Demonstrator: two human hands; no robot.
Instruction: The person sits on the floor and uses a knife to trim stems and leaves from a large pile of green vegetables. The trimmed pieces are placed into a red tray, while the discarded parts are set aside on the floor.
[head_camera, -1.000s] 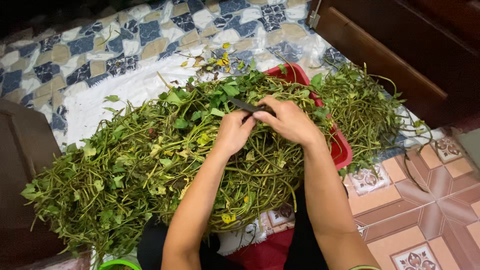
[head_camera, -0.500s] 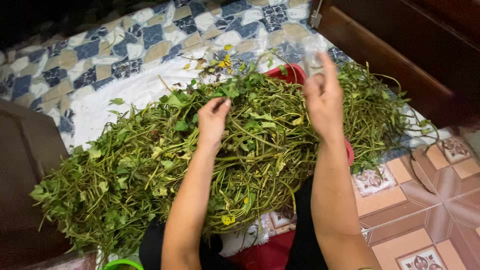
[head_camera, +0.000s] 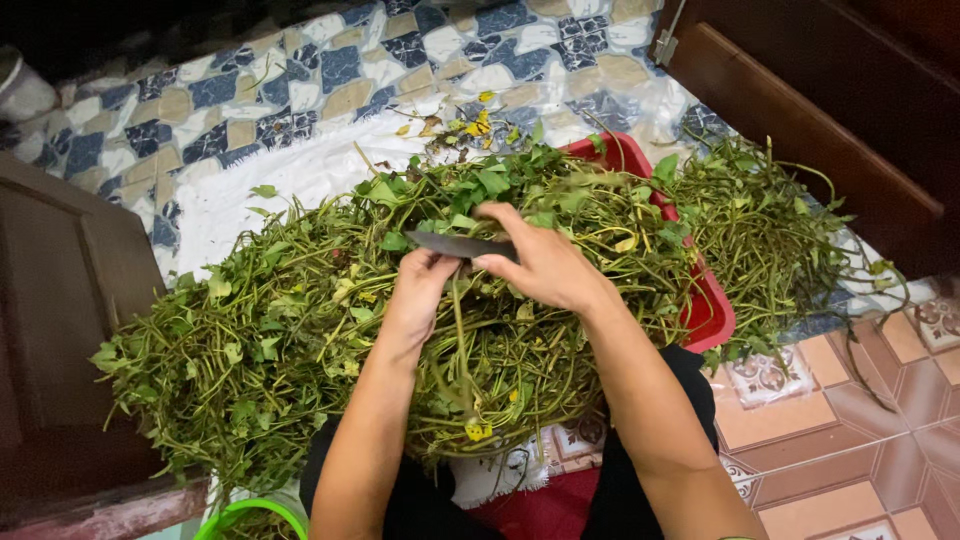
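A: Two hands over the middle of the greens pile (head_camera: 300, 340), forearms coming up from the bottom edge. Right hand (head_camera: 545, 265) clamped on a dark knife (head_camera: 455, 243), blade level, pointing left.

B: Left?

A: Left hand (head_camera: 420, 290) closed around a green stem (head_camera: 460, 340) just under the blade, touching it.

B: Room?

A: Red basin (head_camera: 705, 305) under the pile at right. Dark wooden furniture (head_camera: 800, 110) close at right, patterned cloth (head_camera: 300, 90) open ahead.

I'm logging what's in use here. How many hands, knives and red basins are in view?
Hands: 2, the left hand and the right hand
Knife: 1
Red basin: 1
Total: 4
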